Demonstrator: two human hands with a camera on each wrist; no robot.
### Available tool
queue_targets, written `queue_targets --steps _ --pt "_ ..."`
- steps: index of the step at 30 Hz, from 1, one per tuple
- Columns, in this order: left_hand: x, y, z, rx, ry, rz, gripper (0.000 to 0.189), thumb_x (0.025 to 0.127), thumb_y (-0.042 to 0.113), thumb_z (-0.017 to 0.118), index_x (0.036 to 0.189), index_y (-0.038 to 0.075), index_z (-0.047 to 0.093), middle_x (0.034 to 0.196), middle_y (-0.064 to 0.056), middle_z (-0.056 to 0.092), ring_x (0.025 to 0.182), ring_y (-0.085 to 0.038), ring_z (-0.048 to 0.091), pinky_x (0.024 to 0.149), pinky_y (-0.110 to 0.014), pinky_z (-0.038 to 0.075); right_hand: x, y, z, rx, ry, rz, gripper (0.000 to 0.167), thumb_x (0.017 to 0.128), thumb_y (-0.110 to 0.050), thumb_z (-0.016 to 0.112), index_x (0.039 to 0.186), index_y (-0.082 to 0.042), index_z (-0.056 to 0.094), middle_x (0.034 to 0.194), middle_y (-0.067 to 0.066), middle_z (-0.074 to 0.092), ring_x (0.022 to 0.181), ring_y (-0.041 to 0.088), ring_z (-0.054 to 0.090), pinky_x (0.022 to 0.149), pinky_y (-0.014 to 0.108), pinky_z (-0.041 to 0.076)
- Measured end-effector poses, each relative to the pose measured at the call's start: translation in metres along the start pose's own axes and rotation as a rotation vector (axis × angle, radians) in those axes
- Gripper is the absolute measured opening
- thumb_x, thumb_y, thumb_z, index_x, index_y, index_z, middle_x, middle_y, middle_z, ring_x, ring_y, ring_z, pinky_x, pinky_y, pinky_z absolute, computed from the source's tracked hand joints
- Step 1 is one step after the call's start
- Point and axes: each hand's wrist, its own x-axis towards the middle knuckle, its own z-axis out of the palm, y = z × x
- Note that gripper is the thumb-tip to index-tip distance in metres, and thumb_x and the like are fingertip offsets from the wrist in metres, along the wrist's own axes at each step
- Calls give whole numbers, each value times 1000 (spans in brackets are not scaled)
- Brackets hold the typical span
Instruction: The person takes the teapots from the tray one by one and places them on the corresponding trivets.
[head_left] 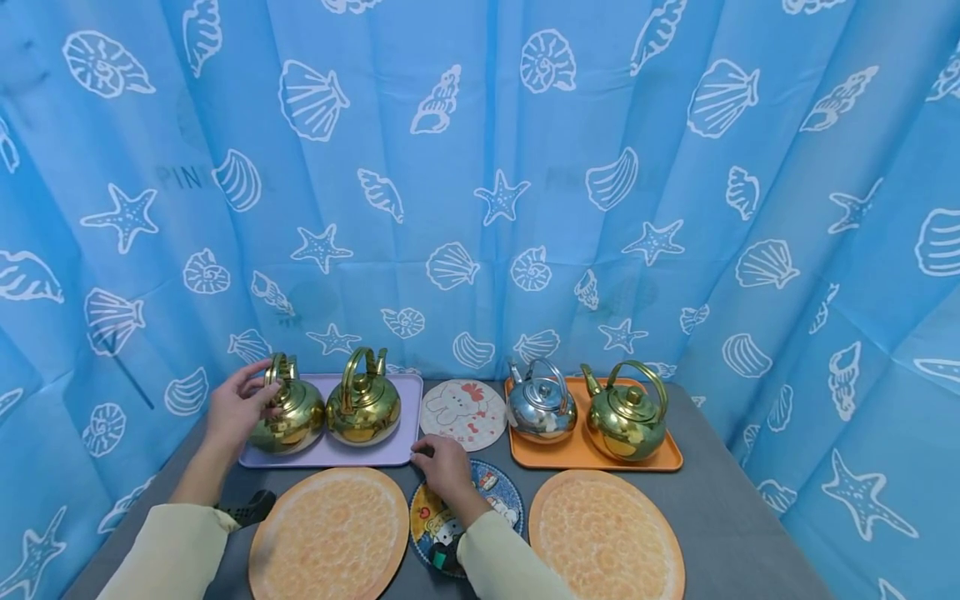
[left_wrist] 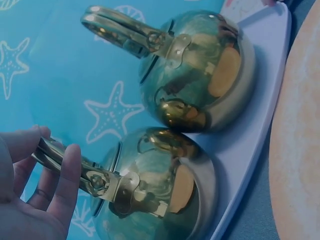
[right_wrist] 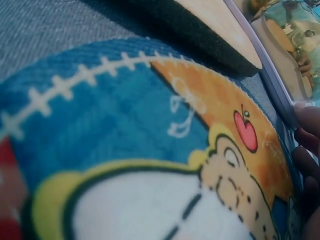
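Observation:
Two gold kettles stand side by side on a lilac tray [head_left: 408,417] at the left. My left hand [head_left: 238,404] holds the raised handle of the left gold kettle [head_left: 296,421], thumb and fingers around it; in the left wrist view the handle [left_wrist: 90,175] passes between them. Beside it, the other gold kettle [head_left: 365,412] has its handle upright and untouched. My right hand [head_left: 447,471] pinches the tray's near right corner, thumb and fingertips at the rim. In the right wrist view, curled fingers [right_wrist: 307,155] show at the tray's edge.
An orange tray [head_left: 525,454] at the right bears a silver kettle [head_left: 542,408] and a gold-green kettle [head_left: 626,423]. A round rabbit mat [head_left: 465,412] lies between the trays. Nearer are a blue cartoon mat [head_left: 506,483] and two tan round mats [head_left: 330,533]. A blue shell-print curtain [head_left: 480,208] hangs behind.

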Motion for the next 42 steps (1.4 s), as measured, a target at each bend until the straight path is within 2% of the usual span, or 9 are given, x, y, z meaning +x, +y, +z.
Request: queue_targets --steps 6,10,15,23,29,37,42 --pt "-6 1 2 20 0 16 52 99 17 58 147 7 42 101 -1 58 92 -18 61 75 -38 58 0 -2 2 -21 28 34 4 87 -24 75 88 -27 74 94 -12 68 82 11 56 74 33 46" --pt "-9 3 3 17 13 22 51 99 17 58 147 8 42 102 -3 58 92 -19 61 75 -38 58 0 -2 3 -24 40 58 5 87 -23 75 87 -28 73 93 -13 67 82 11 55 73 32 45" --pt "-14 4 1 -21 15 39 51 99 15 57 147 8 43 107 -9 59 91 -11 62 75 -36 58 0 -1 3 -24 41 58 4 87 -24 75 87 -28 74 95 -12 67 85 11 56 75 34 46" --pt "-28 6 -5 -179 -39 62 53 97 9 60 147 5 42 109 -7 63 85 -11 67 73 -36 57 -1 2 6 -6 27 51 4 87 -25 75 88 -28 74 95 -13 67 84 10 56 77 34 46" --pt "-40 13 -5 -186 -69 92 57 96 14 62 147 3 40 115 -8 61 86 -10 68 75 -36 57 -1 2 7 1 42 39 5 86 -24 76 88 -28 74 95 -14 67 85 10 57 76 35 46" --pt "-58 19 -5 -232 -126 143 58 95 13 64 147 2 40 113 -1 64 87 -12 70 76 -37 57 0 1 8 -10 48 46 6 85 -24 77 87 -29 74 94 -13 66 85 10 57 77 35 46" --pt "-67 21 -4 -201 -110 139 58 95 14 65 146 2 41 109 6 66 86 -13 70 75 -36 57 1 1 8 -9 44 43 6 84 -28 77 89 -26 74 96 -13 67 88 11 58 79 37 47"
